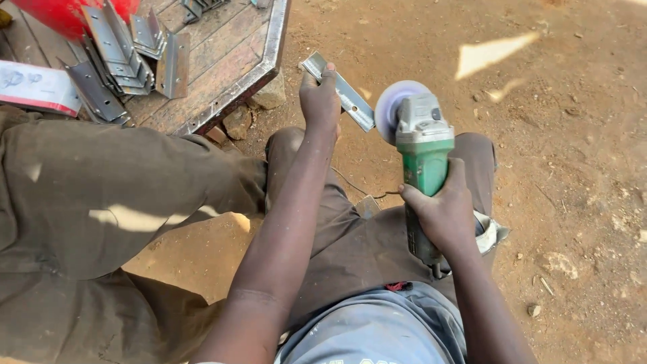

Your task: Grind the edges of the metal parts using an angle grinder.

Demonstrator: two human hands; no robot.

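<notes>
Right at the bottom edge, a grey-blue shirt (377, 334) fills the frame and is cut off, so nothing of the torso above it shows. Both forearms run up from there. The right hand (445, 212) is wrapped tight round the green body of an angle grinder (423, 145), fingers closed fully about the grip; the tool's tail end hides under the palm and wrist. A thin cable (357, 187) trails across the lap and vanishes behind the grinder. Dark brown trousers (350, 229) cover the knees beneath.

Further up, the left hand (320, 101) is closed on a flat metal strip (345, 94), pinching it near one end with the thumb on top; the fingers underneath are out of sight. The strip slants down to the right, and its lower end sits just beside the grinder's pale disc (389, 108). Whether disc and strip actually touch is hard to tell from this angle. The disc is half hidden by the grey gear head.

On the left, a second person's brown trouser leg (101, 195) bulks across the frame, the rest of that person cut off.

Beyond, a wooden board with a metal rim (229, 54) carries a pile of metal brackets (128, 54), partly covered by something red (60, 17) cropped at the top edge. Stones (253, 108) wedge under its edge. Bare reddish dirt (566, 135) stretches off right.
</notes>
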